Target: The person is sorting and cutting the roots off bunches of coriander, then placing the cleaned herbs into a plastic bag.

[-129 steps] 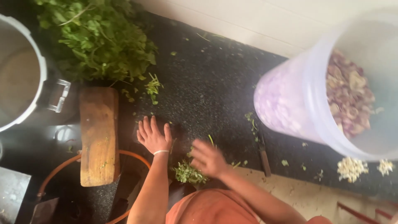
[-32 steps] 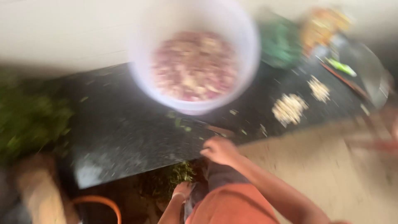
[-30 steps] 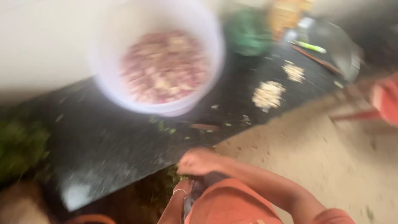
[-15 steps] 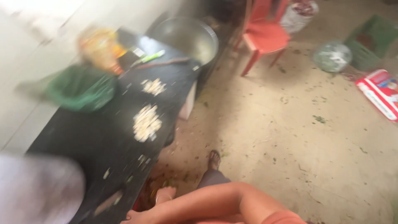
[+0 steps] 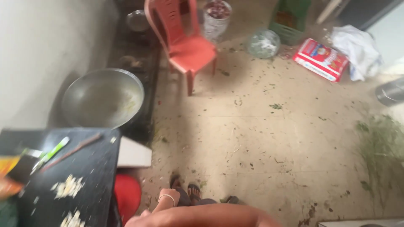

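black counter (image 5: 90,168) sits beside the lowered left hand (image 5: 168,196); its grip can't be told.

**A littered kitchen floor beside a dark counter**

A pale, speckled floor (image 5: 269,138) fills most of the view, strewn with green scraps and dark flecks — thickest along the right edge. A red plastic chair (image 5: 185,42) stands near the top, just beside a low dark ledge that bears a wide metal pan (image 5: 103,98). A plain light wall (image 5: 38,54) rises at the left. A black counter (image 5: 90,168) sits in the lower left corner. Soft light falls across the floor — brighter toward the upper right.
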